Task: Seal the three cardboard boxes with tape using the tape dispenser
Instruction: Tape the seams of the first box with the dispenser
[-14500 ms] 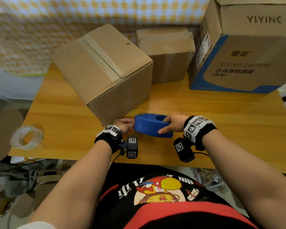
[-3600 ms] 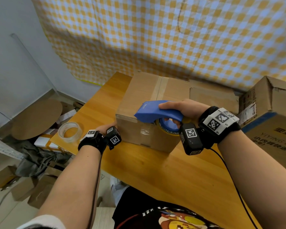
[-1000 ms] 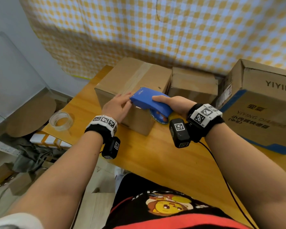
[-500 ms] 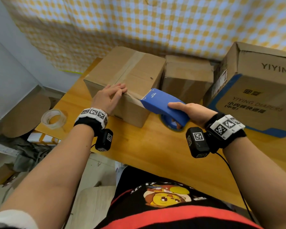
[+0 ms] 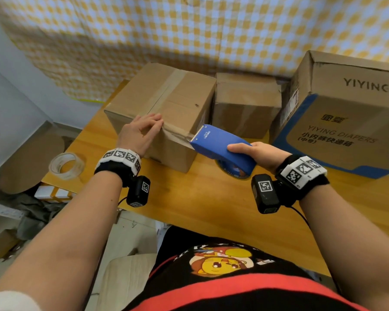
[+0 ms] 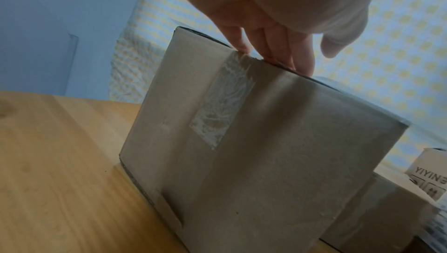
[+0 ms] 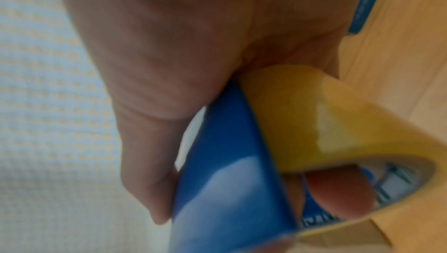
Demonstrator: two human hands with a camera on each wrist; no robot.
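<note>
Blue tape dispenser (image 5: 222, 147) gripped in right hand (image 5: 259, 156); left hand (image 5: 139, 133) flat, pressing box (image 5: 166, 108) edge.

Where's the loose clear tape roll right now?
Head view, far left: the clear tape roll lies flat at the wooden table's left corner, left of the left hand.

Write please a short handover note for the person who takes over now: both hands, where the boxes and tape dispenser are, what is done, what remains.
Left hand: flat, fingers pressing tape at the near top edge of the left box.
Right hand: grips the blue tape dispenser, its toothed end at that box's near corner, tape apparently not yet cut.
Done: tape runs along the left box's top seam and down its front.
Left: cut the tape, then seal the small middle box and the large printed box. A spare tape roll lies at the table's left edge.
</note>
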